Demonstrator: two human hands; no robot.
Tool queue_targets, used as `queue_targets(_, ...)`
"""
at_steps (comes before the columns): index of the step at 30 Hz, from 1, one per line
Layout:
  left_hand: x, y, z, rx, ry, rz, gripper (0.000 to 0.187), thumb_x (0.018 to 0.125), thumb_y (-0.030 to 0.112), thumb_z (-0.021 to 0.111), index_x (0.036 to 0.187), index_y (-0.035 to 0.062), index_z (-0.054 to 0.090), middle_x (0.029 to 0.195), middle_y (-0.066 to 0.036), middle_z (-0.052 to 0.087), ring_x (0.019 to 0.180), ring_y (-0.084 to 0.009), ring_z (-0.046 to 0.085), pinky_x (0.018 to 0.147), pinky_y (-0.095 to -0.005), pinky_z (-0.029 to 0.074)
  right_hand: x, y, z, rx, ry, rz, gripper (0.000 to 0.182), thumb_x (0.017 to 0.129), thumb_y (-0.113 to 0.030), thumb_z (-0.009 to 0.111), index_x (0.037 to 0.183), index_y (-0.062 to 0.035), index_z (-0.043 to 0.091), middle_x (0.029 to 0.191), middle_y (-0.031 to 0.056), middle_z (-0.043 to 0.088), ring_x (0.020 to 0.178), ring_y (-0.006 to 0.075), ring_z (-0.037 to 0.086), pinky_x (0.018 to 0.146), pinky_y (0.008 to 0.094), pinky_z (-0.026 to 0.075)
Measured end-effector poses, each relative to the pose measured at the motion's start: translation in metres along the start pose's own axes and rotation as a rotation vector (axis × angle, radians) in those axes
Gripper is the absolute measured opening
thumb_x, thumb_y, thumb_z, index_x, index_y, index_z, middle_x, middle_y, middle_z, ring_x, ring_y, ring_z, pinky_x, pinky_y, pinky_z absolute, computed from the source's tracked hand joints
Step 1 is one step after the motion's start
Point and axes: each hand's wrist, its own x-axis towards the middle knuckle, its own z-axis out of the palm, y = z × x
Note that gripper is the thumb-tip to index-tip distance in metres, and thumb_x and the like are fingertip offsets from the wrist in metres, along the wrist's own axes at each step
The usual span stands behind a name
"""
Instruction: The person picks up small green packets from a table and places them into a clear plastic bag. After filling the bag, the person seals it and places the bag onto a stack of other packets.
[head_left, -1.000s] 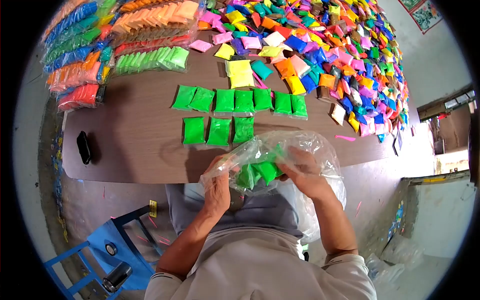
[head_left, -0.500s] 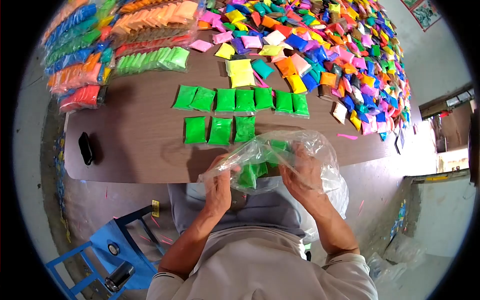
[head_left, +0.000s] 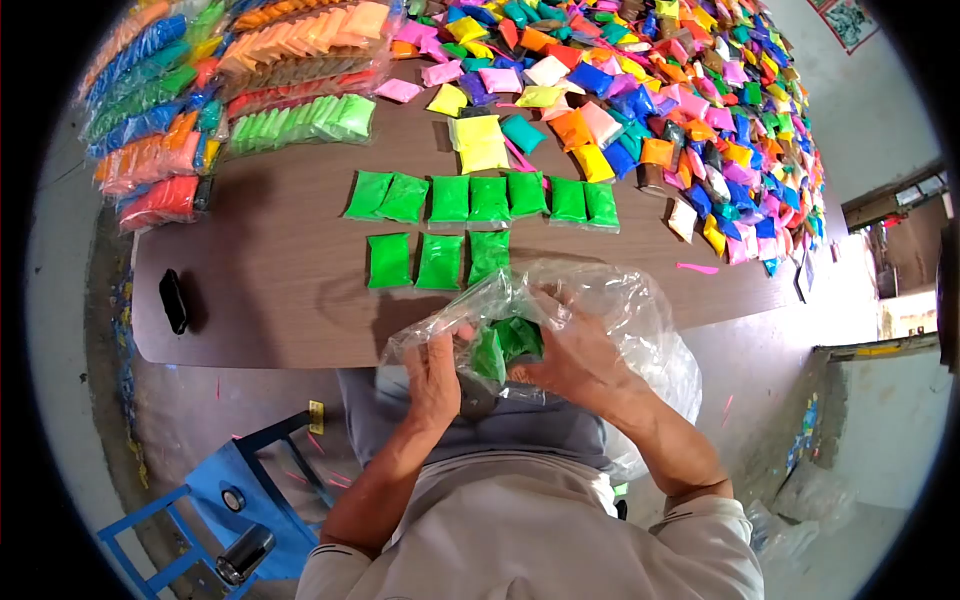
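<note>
At the table's front edge, my left hand holds the near left side of a clear plastic bag, its fingers partly behind the film. My right hand reaches into the bag's mouth and is closed around green packets, its fingertips partly hidden by them. Just beyond the bag lies a short row of green packets. Behind it runs a longer row of green packets, some touching or overlapping.
A large heap of mixed coloured packets covers the back right. Bagged, sorted packets are stacked at back left. Two yellow packets lie beyond the green rows. A black object sits at left; a blue stool stands below.
My right hand has moved left and down inside the bag, bringing its green packet against the others. My left hand still holds the bag, slightly lower. The rows on the table are unchanged.
</note>
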Motion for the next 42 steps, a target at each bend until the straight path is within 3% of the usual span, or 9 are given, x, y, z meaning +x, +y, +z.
queue_targets(7, 0.0, 0.002, -0.001, 0.044, -0.007, -0.034, 0.043, 0.104, 0.035, 0.039, 0.094, 0.0016, 0.064, 0.085, -0.003, 0.063, 0.078, -0.0141, 0.054, 0.068, -0.031, 0.041, -0.005, 0.0, 0.026, -0.223, 0.126, -0.19, 0.064, 0.068, -0.019, 0.077, 0.124, -0.0031, 0.051, 0.114, 0.0202, 0.059, 0.096, 0.0396, 0.062, 0.077, 0.0463, 0.053)
queue_targets(16, 0.002, -0.002, -0.006, 0.081, -0.015, -0.041, 0.052, 0.104, 0.04, 0.032, 0.092, 0.0014, 0.065, 0.086, -0.006, 0.065, 0.078, -0.0168, 0.055, 0.071, -0.0338, 0.043, -0.001, 0.017, -0.007, -0.014, 0.036, -0.183, 0.049, 0.07, -0.005, 0.063, 0.118, -0.0011, 0.052, 0.078, 0.017, 0.062, 0.065, 0.0364, 0.06, 0.056, 0.0436, 0.048)
queue_targets(20, 0.0, -0.001, -0.003, 0.067, -0.002, -0.126, 0.056, 0.102, 0.046, 0.033, 0.087, 0.0016, 0.063, 0.084, -0.005, 0.063, 0.08, -0.0145, 0.055, 0.075, -0.0313, 0.042, -0.006, 0.011, 0.012, 0.324, -0.107, 0.022, 0.048, 0.073, -0.002, 0.06, 0.12, -0.0007, 0.05, 0.069, 0.0159, 0.059, 0.063, 0.0368, 0.059, 0.055, 0.0437, 0.047)
queue_targets(22, 0.001, 0.001, -0.005, 0.051, -0.018, -0.172, 0.055, 0.102, 0.046, 0.033, 0.087, 0.0016, 0.063, 0.084, -0.004, 0.062, 0.08, -0.0131, 0.054, 0.075, -0.0301, 0.042, -0.002, -0.002, 0.002, 0.095, -0.028, -0.113, 0.049, 0.074, -0.002, 0.06, 0.121, -0.0006, 0.049, 0.071, 0.0152, 0.059, 0.063, 0.0368, 0.058, 0.057, 0.0436, 0.047)
queue_targets(25, 0.001, 0.0, -0.008, 0.049, -0.038, -0.134, 0.047, 0.104, 0.037, 0.034, 0.094, 0.0013, 0.064, 0.085, -0.003, 0.062, 0.08, -0.013, 0.053, 0.071, -0.0306, 0.041, -0.008, -0.005, 0.003, 0.162, 0.054, -0.14, 0.051, 0.074, -0.005, 0.062, 0.123, -0.0018, 0.048, 0.082, 0.0181, 0.061, 0.067, 0.0401, 0.058, 0.062, 0.0447, 0.049)
queue_targets(28, -0.001, 0.003, -0.001, 0.034, -0.015, -0.025, 0.041, 0.104, 0.032, 0.038, 0.096, 0.0015, 0.064, 0.085, -0.002, 0.061, 0.079, -0.0123, 0.053, 0.068, -0.0295, 0.04, -0.008, -0.003, 0.01, 0.079, -0.088, -0.016, 0.056, 0.073, -0.006, 0.065, 0.126, -0.0013, 0.046, 0.095, 0.0221, 0.06, 0.077, 0.0429, 0.059, 0.07, 0.044, 0.051)
queue_targets(33, -0.002, -0.003, -0.009, -0.039, -0.035, -0.156, 0.037, 0.105, 0.03, 0.038, 0.101, 0.0022, 0.063, 0.088, -0.002, 0.061, 0.081, -0.012, 0.052, 0.071, -0.0287, 0.04, -0.005, 0.009, -0.003, 0.411, -0.198, -0.141, 0.075, 0.076, -0.012, 0.071, 0.14, -0.0003, 0.034, 0.106, 0.0278, 0.057, 0.092, 0.0446, 0.057, 0.082, 0.0456, 0.048)
queue_targets(36, 0.002, 0.002, -0.007, 0.02, -0.037, -0.074, 0.037, 0.105, 0.03, 0.039, 0.101, 0.0028, 0.063, 0.087, -0.002, 0.061, 0.081, -0.0114, 0.052, 0.071, -0.0285, 0.04, -0.009, 0.019, 0.001, 0.459, -0.108, -0.272, 0.075, 0.081, -0.016, 0.071, 0.142, -0.0007, 0.031, 0.103, 0.0271, 0.058, 0.09, 0.0413, 0.061, 0.078, 0.0433, 0.049)
queue_targets(42, 0.002, 0.003, -0.001, -0.014, -0.041, -0.016, 0.036, 0.105, 0.03, 0.04, 0.104, 0.0024, 0.063, 0.088, -0.001, 0.061, 0.08, -0.0112, 0.052, 0.07, -0.0281, 0.04, -0.009, 0.015, -0.002, 0.242, -0.263, -0.131, 0.071, 0.082, -0.018, 0.072, 0.14, -0.0007, 0.034, 0.091, 0.0232, 0.062, 0.078, 0.0416, 0.062, 0.069, 0.0438, 0.049)
